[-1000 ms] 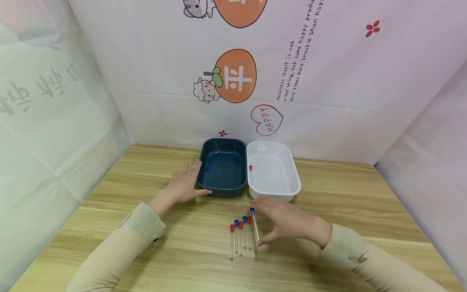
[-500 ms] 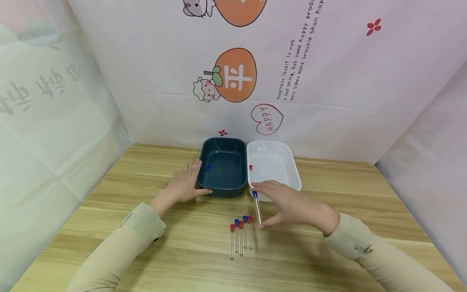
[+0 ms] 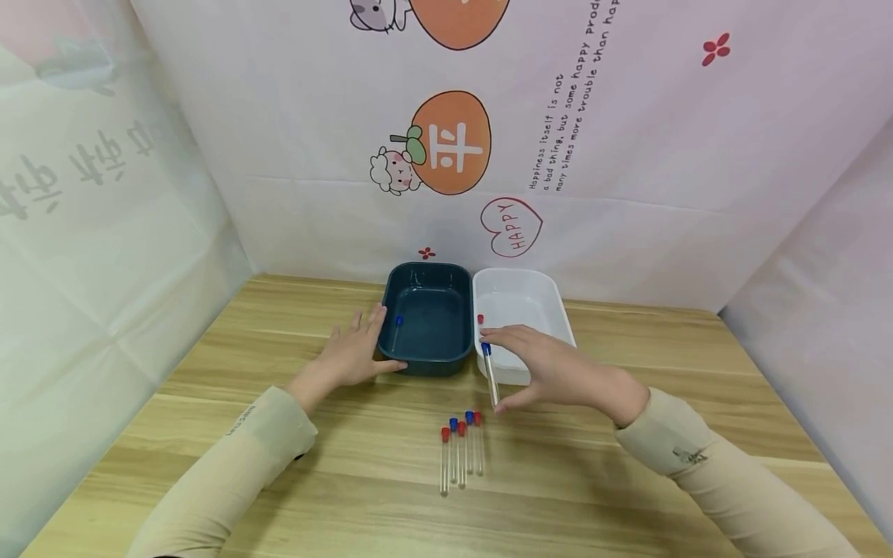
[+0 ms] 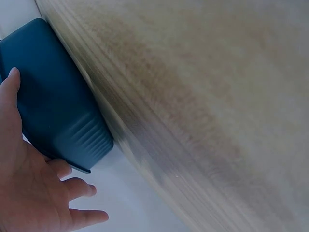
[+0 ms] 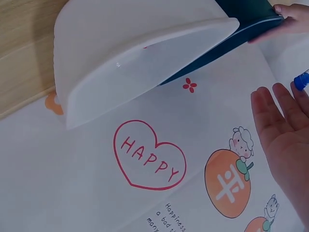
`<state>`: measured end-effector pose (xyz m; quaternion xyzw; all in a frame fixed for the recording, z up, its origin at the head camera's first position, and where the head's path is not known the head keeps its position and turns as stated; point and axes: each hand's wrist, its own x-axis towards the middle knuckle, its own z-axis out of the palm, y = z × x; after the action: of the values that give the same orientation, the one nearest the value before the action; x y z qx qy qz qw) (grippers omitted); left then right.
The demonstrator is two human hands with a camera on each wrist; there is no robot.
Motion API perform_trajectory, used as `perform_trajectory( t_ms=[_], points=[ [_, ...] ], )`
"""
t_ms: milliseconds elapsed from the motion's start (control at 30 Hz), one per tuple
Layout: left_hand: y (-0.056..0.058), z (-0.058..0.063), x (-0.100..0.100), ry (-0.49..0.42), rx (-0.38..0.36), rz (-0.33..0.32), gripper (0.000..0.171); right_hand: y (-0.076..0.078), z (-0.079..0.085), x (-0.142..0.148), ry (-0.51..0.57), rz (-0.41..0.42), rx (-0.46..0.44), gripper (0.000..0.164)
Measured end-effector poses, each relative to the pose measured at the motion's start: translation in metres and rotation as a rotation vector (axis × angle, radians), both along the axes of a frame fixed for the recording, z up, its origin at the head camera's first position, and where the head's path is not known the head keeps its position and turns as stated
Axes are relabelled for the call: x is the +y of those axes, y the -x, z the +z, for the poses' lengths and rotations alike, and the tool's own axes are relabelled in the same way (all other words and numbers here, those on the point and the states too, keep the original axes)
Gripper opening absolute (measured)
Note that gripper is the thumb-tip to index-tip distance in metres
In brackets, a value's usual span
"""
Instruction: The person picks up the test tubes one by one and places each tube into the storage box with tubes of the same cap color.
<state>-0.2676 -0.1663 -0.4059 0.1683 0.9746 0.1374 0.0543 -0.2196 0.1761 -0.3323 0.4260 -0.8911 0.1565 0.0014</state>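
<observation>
My right hand [image 3: 554,368] pinches a blue-capped test tube [image 3: 491,380] lengthwise, fingers at the cap and thumb at the lower end. It hovers above the front left part of a white bin [image 3: 537,288]. The right wrist view catches the tube's blue cap [image 5: 301,80] by a fingertip. My left hand [image 3: 349,353] rests against the dark teal bin [image 3: 425,362], thumb on its front wall and fingers mostly straight along its left side. Several test tubes [image 3: 461,457] with red or blue caps lie side by side on the table.
One blue-capped tube [image 3: 398,322] lies in the teal bin. A red cap [image 3: 480,318] shows inside the white bin. Both bins stand side by side on the wooden table [image 3: 335,480], near the printed backdrop cloth [image 3: 314,139].
My right hand has carried the blue-capped test tube from beside the other tubes up and away from me, to the white bin. The left hand stays where it was.
</observation>
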Motion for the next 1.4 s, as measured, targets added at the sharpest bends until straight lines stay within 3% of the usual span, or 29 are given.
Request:
perform_trajectory(
  t_ms=[567, 1400],
  points=[
    [0.0, 0.0, -0.002, 0.005, -0.008, 0.006, 0.114, 0.013, 0.001, -0.014, -0.032, -0.04, -0.065, 0.102],
    [0.0, 0.001, 0.0, 0.012, -0.016, 0.007, 0.113, 0.031, -0.004, -0.036, -0.021, -0.033, -0.058, 0.099]
  ],
)
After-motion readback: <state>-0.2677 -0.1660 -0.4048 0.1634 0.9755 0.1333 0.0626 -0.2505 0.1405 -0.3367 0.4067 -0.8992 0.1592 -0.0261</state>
